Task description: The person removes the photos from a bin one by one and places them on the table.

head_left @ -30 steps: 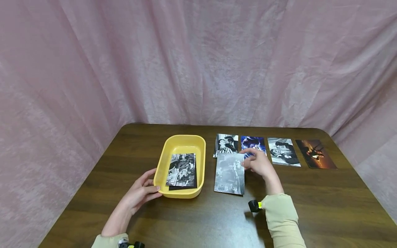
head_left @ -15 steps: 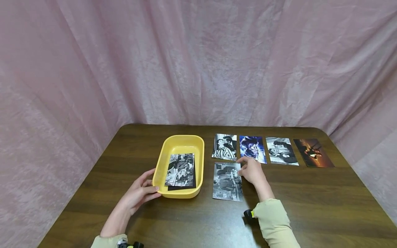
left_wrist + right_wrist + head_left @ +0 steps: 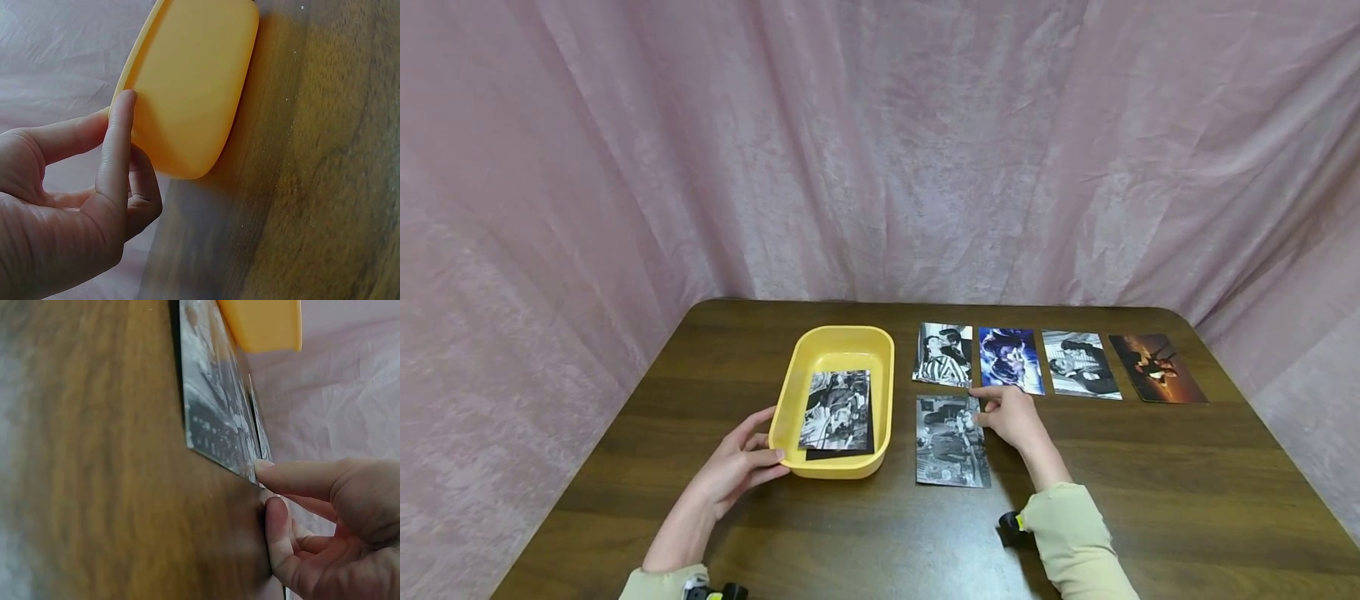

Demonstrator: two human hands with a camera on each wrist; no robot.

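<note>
My left hand [image 3: 737, 467] holds the near left corner of a yellow plastic tray [image 3: 885, 417]; in the left wrist view its fingers [image 3: 115, 144] press the outer wall and rim. Inside the tray lies a black-and-white photo [image 3: 837, 410], over another dark card [image 3: 842, 455]. To the tray's right, a grey photo of an indoor scene [image 3: 951, 446] lies flat near the table surface. My right hand [image 3: 1013, 421] pinches its upper right corner between thumb and finger. In the right wrist view a fingertip [image 3: 265, 469] rests on that corner, with another finger [image 3: 278, 519] low beside it.
Behind the grey photo runs a row of photos: a black-and-white couple [image 3: 943, 354], a blue one [image 3: 1011, 358], another black-and-white one [image 3: 1081, 364] and an orange-brown one [image 3: 1159, 368]. The brown wooden table [image 3: 850, 542] ends at a pink curtain [image 3: 880, 167].
My right hand has brought the grey photo down toward me, off the back row, and laid it flat, then shifted it slightly right. My left hand and the tray have stayed put.
</note>
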